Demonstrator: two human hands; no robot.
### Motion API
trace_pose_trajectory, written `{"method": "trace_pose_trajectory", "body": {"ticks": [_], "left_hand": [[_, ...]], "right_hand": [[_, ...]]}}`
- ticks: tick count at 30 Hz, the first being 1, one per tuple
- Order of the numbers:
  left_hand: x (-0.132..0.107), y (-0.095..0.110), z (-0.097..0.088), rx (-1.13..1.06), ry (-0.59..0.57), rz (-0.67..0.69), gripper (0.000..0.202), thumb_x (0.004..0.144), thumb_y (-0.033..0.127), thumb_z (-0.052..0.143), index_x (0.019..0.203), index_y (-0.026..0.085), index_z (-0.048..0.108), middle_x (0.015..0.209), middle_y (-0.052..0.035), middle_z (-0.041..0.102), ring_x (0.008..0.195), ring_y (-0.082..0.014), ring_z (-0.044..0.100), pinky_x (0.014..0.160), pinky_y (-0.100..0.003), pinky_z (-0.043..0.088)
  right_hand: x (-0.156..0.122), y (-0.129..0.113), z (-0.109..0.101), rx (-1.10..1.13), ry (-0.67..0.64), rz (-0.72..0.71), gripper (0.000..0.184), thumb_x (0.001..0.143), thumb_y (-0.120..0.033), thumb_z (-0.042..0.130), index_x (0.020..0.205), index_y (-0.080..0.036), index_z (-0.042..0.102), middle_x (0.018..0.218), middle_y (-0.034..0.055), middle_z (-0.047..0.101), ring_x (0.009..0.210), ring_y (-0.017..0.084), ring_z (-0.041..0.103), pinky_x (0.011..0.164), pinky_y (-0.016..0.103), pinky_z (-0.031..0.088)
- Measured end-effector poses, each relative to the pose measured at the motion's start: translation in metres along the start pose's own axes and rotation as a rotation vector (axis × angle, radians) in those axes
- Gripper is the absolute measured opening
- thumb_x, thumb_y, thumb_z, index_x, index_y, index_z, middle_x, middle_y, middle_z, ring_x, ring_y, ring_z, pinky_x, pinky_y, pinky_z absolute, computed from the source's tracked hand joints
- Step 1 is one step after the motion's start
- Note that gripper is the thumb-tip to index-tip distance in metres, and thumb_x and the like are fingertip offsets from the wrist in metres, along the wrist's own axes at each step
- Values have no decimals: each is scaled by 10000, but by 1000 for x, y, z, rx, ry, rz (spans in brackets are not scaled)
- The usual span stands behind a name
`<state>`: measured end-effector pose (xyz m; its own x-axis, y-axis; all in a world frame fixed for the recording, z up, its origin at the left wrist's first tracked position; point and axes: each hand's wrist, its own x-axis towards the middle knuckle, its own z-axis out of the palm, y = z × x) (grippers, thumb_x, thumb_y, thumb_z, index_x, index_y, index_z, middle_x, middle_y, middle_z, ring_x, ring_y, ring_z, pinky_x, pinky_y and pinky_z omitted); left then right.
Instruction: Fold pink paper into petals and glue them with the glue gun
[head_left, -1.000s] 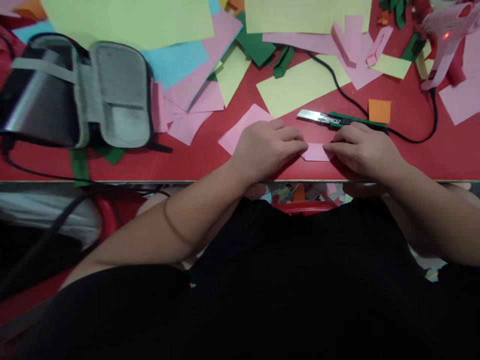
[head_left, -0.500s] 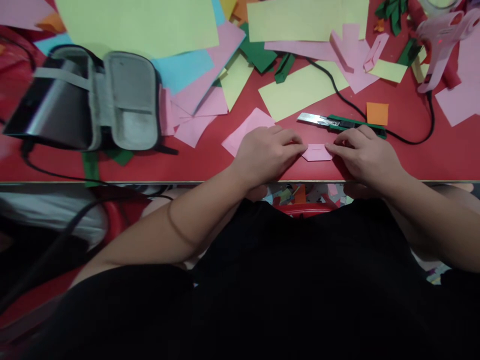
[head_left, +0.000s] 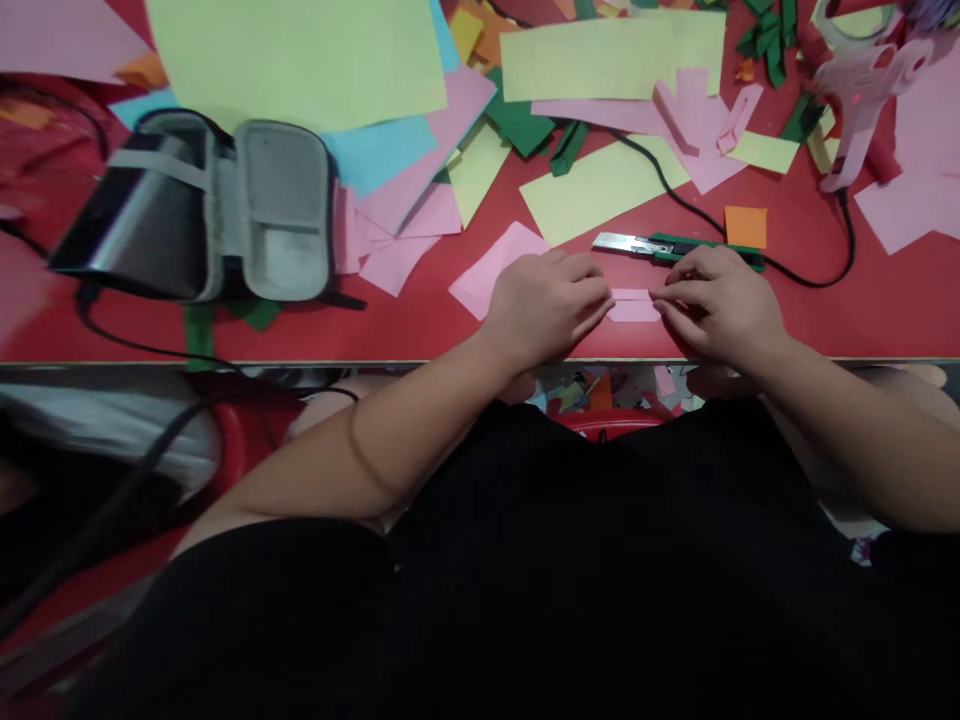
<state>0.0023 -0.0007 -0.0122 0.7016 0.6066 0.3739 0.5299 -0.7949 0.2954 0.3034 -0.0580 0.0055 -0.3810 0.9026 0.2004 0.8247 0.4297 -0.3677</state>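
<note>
At the near edge of the red table point(head_left: 825, 320), right of the open grey case point(head_left: 255, 210), the left hand point(head_left: 551, 305) and right hand point(head_left: 720, 305) each pinch one end of the small pink strip point(head_left: 634, 306), fingers closed narrowly on it. The strip lies flat, apparently already folded slim, its crease seemingly not yet pressed home. The green knife point(head_left: 675, 246) lies just behind, untouched.

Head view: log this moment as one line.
left hand fingertips on pink paper strip left end | right hand fingertips on right end | strip flat on red table | utility knife behind right hand
</note>
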Motion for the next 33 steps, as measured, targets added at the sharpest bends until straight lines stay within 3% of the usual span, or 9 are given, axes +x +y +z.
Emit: {"method": "trace_pose_trajectory", "body": {"ticks": [5, 13, 17, 22, 28, 33], "left_hand": [[-1, -4, 4, 52, 47, 42, 352, 1267, 448, 634, 1210, 293, 944, 1122, -89, 890, 891, -237, 736, 727, -412, 490], [-4, -4, -9, 125, -73, 63, 298, 1248, 455, 676, 1281, 315, 937, 1272, -124, 843, 1001, -277, 680, 751, -414, 483], [-10, -9, -5, 92, -55, 36, 275, 1231, 444, 696, 1298, 323, 933, 1331, -132, 825, 1061, -297, 677, 836, -442, 528], [-15, -16, -3, 43, -33, 18, 322, 1230, 498, 688, 1284, 321, 953, 1340, -132, 838, 1065, -306, 729, 877, -470, 551], [-9, -15, -2, 22, -13, 79, 431, 1217, 627, 706, 1294, 272, 938, 1307, -126, 905, 1051, -301, 801, 867, -460, 567], [-5, -14, 2, 0, -7, 137, 408, 1252, 607, 670, 1378, 291, 895, 1271, -90, 951, 1033, -259, 849, 857, -420, 595]], "right_hand": [[-1, -2, 5, -3, 39, -6, 351, 1193, -378, 663, 1193, -286, 1001, 1210, 149, 890, 1126, 359, 771, 953, 547, 634], [-5, 2, 1, 14, 42, -36, 342, 1180, -398, 673, 1160, -285, 996, 1219, 141, 905, 1118, 368, 781, 972, 577, 628], [-8, 5, -1, -2, 28, -19, 315, 1163, -393, 707, 1181, -288, 1003, 1273, 153, 906, 1153, 391, 789, 980, 603, 638], [-7, 5, -6, -23, 14, -2, 323, 1167, -444, 721, 1194, -281, 998, 1291, 155, 906, 1171, 391, 798, 981, 588, 646], [1, 5, -15, -5, -88, -104, 380, 1093, -550, 817, 1283, -264, 981, 1331, 166, 910, 1186, 413, 783, 1018, 590, 633], [2, 4, -11, -85, -75, -113, 381, 1120, -548, 775, 1288, -266, 970, 1273, 149, 915, 1147, 385, 763, 980, 539, 583]]}}
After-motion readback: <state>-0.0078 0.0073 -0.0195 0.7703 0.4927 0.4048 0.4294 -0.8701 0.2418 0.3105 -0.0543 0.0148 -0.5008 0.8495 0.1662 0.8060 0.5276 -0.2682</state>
